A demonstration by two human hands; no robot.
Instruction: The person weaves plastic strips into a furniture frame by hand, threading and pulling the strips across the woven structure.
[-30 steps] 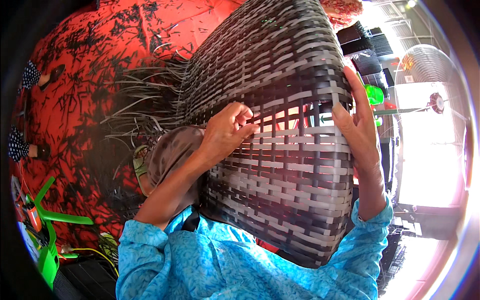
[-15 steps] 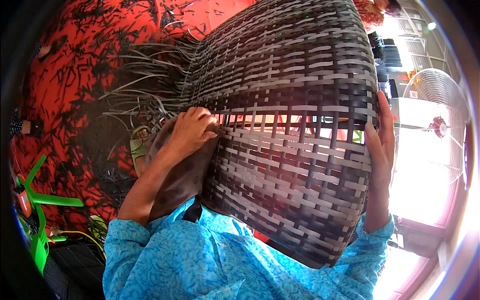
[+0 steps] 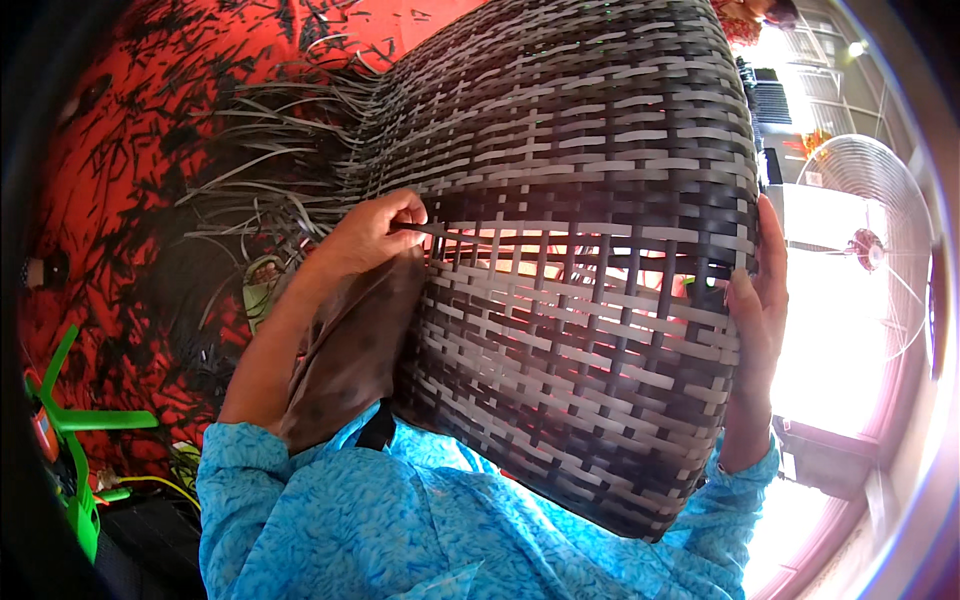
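Woven panel (image 3: 560, 200): leaning in front of the blue shirt (image 3: 400, 510), top end cut off
Left hand (image 3: 368, 236): pinching a dark strip (image 3: 450, 235) by the gap, some fingertips tucked outta sight
Right hand (image 3: 762, 305): gripping the panel's right edge, thumb in front, other fingers partly hidden
Fan (image 3: 866, 250): kinda lost in glare

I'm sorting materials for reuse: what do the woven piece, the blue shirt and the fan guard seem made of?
Woven piece: probably plastic, smooth with slight sheen; its flat, even weave catches light. Blue shirt: matte, patterned fabric, judging by soft folds; fiber unclear. Fan guard: likely metal wire, given its fine rings; glare hides the finish.
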